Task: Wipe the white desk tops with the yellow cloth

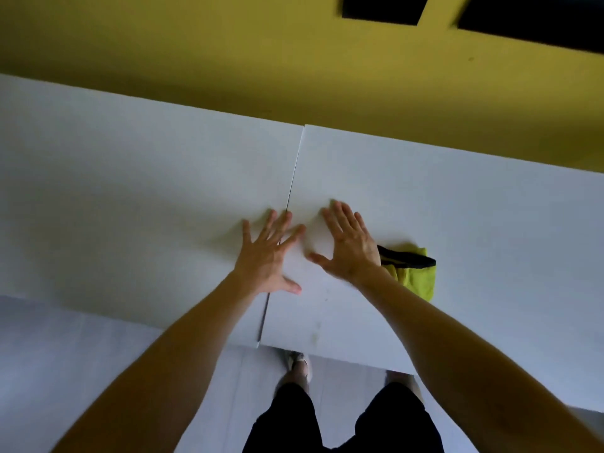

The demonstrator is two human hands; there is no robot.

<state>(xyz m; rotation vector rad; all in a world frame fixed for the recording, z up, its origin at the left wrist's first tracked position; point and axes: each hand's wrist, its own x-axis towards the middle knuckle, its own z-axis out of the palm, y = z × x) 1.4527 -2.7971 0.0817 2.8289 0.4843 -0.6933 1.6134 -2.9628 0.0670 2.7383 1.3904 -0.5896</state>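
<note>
Fingers spread wide and holding nothing, the left hand (271,253) is over the seam (292,181) of the white desk tops (457,207), the right hand (349,246) between that seam and the yellow cloth (416,279) (black-trimmed).

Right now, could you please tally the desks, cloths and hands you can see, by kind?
Desks: 2, left desk and right desk
Cloth: 1
Hands: 2, left hand and right hand, both flat
Total: 5

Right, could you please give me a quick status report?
Left hand, right hand open over desk tops. Yellow cloth unheld, beside right hand. Nothing in the way.
</note>
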